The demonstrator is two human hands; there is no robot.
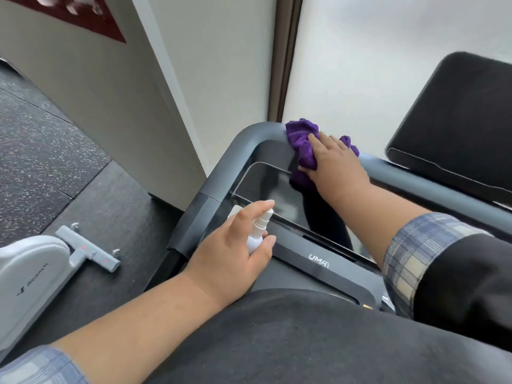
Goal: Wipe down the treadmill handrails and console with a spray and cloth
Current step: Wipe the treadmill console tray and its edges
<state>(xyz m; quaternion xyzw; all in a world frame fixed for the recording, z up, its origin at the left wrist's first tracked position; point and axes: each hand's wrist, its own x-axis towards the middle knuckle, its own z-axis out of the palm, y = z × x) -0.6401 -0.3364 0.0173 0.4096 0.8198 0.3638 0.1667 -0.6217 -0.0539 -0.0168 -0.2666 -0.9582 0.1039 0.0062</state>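
- Your left hand (pixel 235 245) sits low and near your body, fingers curled in a grip round the small white spray bottle (pixel 259 231), forefinger stretched over its top.
- Your left forearm is bare, the plaid sleeve pushed up near the elbow.
- Your right arm reaches forward, its sleeve rolled back.
- Your right hand (pixel 336 164) lies palm down, fingers pressing the purple cloth (pixel 300 139).

Spray bottle (pixel 256 236) body hidden in left hand (pixel 235 250) grip.
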